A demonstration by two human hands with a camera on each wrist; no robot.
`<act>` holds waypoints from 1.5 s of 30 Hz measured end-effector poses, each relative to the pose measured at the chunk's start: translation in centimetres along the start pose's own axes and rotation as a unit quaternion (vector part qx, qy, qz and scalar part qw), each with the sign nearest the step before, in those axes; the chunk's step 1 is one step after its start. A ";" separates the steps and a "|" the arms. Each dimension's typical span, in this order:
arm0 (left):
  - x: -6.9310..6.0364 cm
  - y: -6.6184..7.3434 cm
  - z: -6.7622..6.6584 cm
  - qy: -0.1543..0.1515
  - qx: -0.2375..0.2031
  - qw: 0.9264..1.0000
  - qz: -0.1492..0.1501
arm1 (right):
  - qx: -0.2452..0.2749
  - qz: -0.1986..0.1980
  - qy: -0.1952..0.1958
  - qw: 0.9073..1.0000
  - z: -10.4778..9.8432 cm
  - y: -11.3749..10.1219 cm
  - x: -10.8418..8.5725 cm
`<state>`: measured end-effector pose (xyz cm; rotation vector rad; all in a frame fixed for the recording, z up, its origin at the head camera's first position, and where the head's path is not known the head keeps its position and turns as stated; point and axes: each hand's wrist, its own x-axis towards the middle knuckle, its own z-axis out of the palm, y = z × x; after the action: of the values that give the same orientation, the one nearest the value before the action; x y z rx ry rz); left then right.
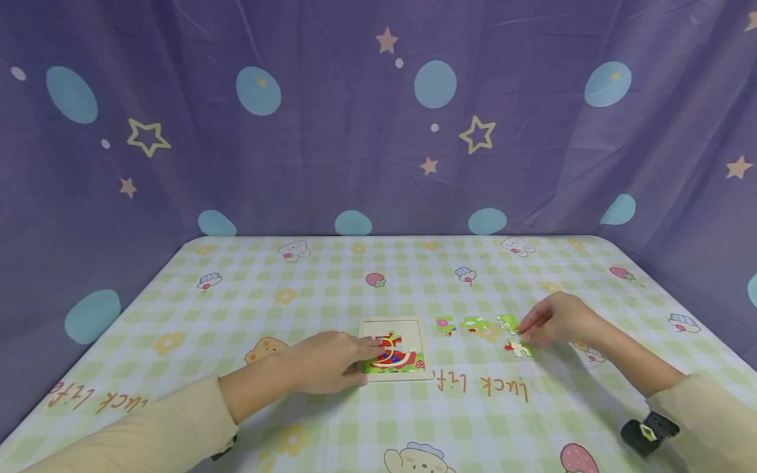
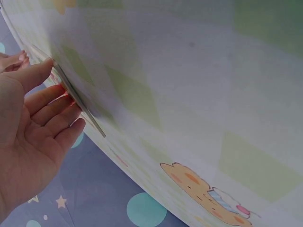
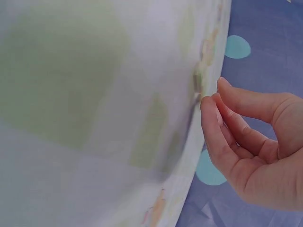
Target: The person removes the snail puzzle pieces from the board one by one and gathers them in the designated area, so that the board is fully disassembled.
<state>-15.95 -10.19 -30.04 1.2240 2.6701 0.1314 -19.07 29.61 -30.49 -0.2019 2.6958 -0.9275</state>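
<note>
A square wooden jigsaw tray (image 1: 395, 378) lies on the table, partly filled with pieces of a red and green picture. My left hand (image 1: 331, 361) rests at its left side, fingers stretched over the picture and thumb by the near left corner; in the left wrist view the tray (image 2: 71, 90) is seen edge-on. To the right lie loose jigsaw pieces: one with a pink flower (image 1: 445, 325), a green one (image 1: 475, 324), another green one (image 1: 506, 323) and a whitish one with red (image 1: 519, 349). My right hand (image 1: 562, 320) hovers beside the last two, thumb and fingertips slightly apart, nothing visible between them.
A green and white checked cloth (image 1: 331, 276) with printed cartoon figures covers the table. Behind it hangs a purple curtain (image 1: 355, 177) with stars and blue spots. A dark wrist strap (image 1: 649, 433) is on the right arm.
</note>
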 end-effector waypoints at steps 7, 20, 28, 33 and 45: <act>-0.1 0.0 0.0 -0.004 0.005 1.000 -0.004 | -0.021 -0.023 0.001 1.000 -0.6 -1.6 0.9; 0.0 0.1 0.0 -0.003 0.005 1.000 0.002 | -0.043 -0.126 -0.022 0.991 2.1 -6.8 3.6; 0.2 -0.1 0.2 0.001 0.010 1.000 0.008 | -0.053 -0.179 -0.045 0.981 4.9 -10.0 5.4; 0.1 0.0 0.1 0.001 0.018 1.000 0.009 | -0.064 -0.182 -0.062 0.979 6.8 -12.0 5.8; 0.2 0.2 -0.1 -0.014 0.016 1.000 -0.007 | -0.120 -0.201 -0.072 0.969 9.5 -14.9 6.4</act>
<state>-15.92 -9.94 -29.96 1.2078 2.6655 0.0678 -21.63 11.05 -29.82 -0.8585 2.6703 -0.6461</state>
